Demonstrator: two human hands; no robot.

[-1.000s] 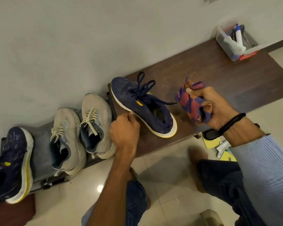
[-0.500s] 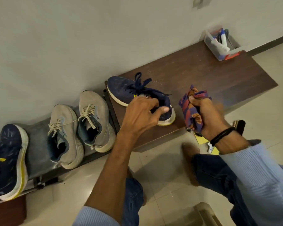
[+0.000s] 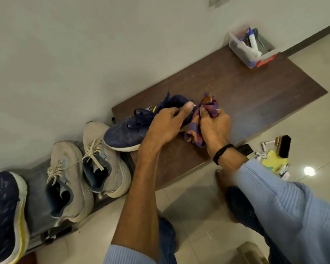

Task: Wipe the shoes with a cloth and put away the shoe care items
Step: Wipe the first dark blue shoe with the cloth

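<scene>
The left hand (image 3: 168,126) is gripping the navy shoe (image 3: 126,134) at its heel end, thumb curled over the collar and fingers wrapped round the side. It is holding the shoe over the near left part of the wooden bench (image 3: 255,96), toe pointing left; whether the toe is touching the wood I cannot tell. Just beside it, the right hand (image 3: 214,128) is clutching the striped cloth (image 3: 210,105) in a bunch, fingers closed round it, and is bringing it against the heel.

The shoe is looking light, soft in the upper and firmer at the sole, so the heel collar is probably serving as the soundest hold. Its loose laces are hanging free and may be snagging. The cloth is limp and is needing bunching to give any pressure.

To the left, two grey shoes (image 3: 103,159) are sitting on a low rack, the closer one crowding the navy toe, and another navy shoe (image 3: 4,206) is lying at the frame's edge. On the floor to the right, a brush (image 3: 284,147), small tubes (image 3: 263,154) and a yellow pad (image 3: 274,161) are waiting to be put away. Farthest off, a clear box (image 3: 251,48) is standing at the bench's far end by the wall, well apart from both hands.
</scene>
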